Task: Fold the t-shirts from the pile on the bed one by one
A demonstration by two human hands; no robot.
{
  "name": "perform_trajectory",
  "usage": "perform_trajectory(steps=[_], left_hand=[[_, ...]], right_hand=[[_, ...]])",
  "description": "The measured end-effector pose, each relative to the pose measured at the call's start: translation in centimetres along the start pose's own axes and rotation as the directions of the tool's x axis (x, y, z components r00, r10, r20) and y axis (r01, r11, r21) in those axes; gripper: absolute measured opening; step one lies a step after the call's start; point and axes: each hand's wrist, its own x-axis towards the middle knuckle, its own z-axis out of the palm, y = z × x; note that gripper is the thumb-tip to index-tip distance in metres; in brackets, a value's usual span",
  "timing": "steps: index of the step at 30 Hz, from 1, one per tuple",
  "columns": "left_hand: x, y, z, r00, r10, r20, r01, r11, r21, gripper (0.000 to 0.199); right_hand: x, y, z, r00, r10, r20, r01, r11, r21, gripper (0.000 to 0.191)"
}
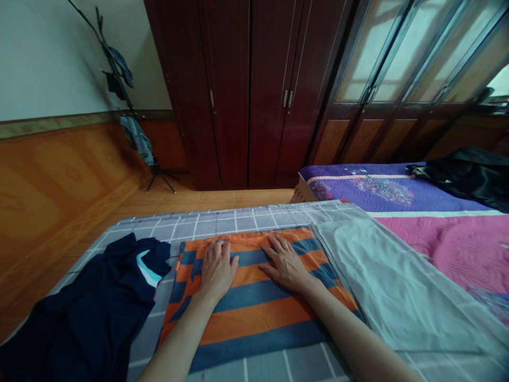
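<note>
Striped cloth (254, 323) folded into flat rectangle, middle of checked bed (238, 217), toward far edge. Left hand (217, 270), right hand (286, 263) spread flat on top, no pinch. Navy shirt (87, 313) bunched, unfolded, left edge.

Bare left forearm (178, 337) and right forearm (350, 334), both slim, run off the frame edge around 6 o'clock; left hand (217, 270) and right hand (285, 264) long-fingered (nails look short, hard to tell at this size).

a dark red wooden wardrobe (238, 90) is set beside glazed doors (397, 58). the lower wall is clad in orange-brown panelling (67, 175), and the floor (199, 200) is covered with what appears to be tile.
</note>
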Motion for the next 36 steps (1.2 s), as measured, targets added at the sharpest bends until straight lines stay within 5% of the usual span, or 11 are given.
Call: perform_trajectory(steps=[6,13,18,21,25,27,31,34,36], left_hand=[[0.1,-0.8,0.8,0.995,-0.033,0.09,0.03,0.999,0.032,0.056],[-0.7,0.3,-1.4,0.983,0.004,0.182,-0.011,0.999,0.041,0.057],[-3.7,1.7,-2.4,0.934,0.218,0.285,-0.204,0.976,-0.076,0.053],[-5.0,-1.0,-2.2,0.943,0.177,0.284,-0.173,0.984,-0.038,0.058],[-6.1,-6.5,-2.8,0.965,-0.023,0.261,-0.001,0.996,0.094,0.059],[-6.6,-7.1,-3.7,0.967,-0.07,0.246,0.037,0.99,0.136,0.059],[-7.8,-2.5,-5.1,0.966,0.12,0.23,-0.133,0.99,0.044,0.058],[-9.0,1.7,-4.9,0.897,0.352,0.268,-0.336,0.936,-0.105,0.063],[-9.8,2.4,-4.6,0.858,0.418,0.298,-0.389,0.908,-0.153,0.067]], right_hand=[[0.1,0.6,0.7,0.971,0.233,-0.057,-0.237,0.97,-0.062,0.06],[-0.5,-1.2,-0.6,0.987,0.161,0.006,-0.161,0.986,-0.048,0.063],[-2.7,-4.8,-0.5,0.993,-0.101,0.061,0.099,0.995,0.025,0.06],[-4.5,-3.6,-0.2,0.992,-0.109,0.064,0.108,0.994,0.008,0.067],[-7.0,1.3,-0.4,0.995,0.103,0.006,-0.102,0.989,-0.104,0.075],[-8.0,2.6,-0.6,0.984,0.177,-0.022,-0.178,0.976,-0.126,0.076],[-9.4,-0.7,-0.8,0.996,0.077,-0.038,-0.079,0.995,-0.06,0.068],[-10.0,-4.4,-0.8,0.989,-0.15,0.001,0.15,0.988,0.034,0.066],[-10.5,-4.8,-0.8,0.97,-0.241,0.039,0.238,0.969,0.066,0.07]])
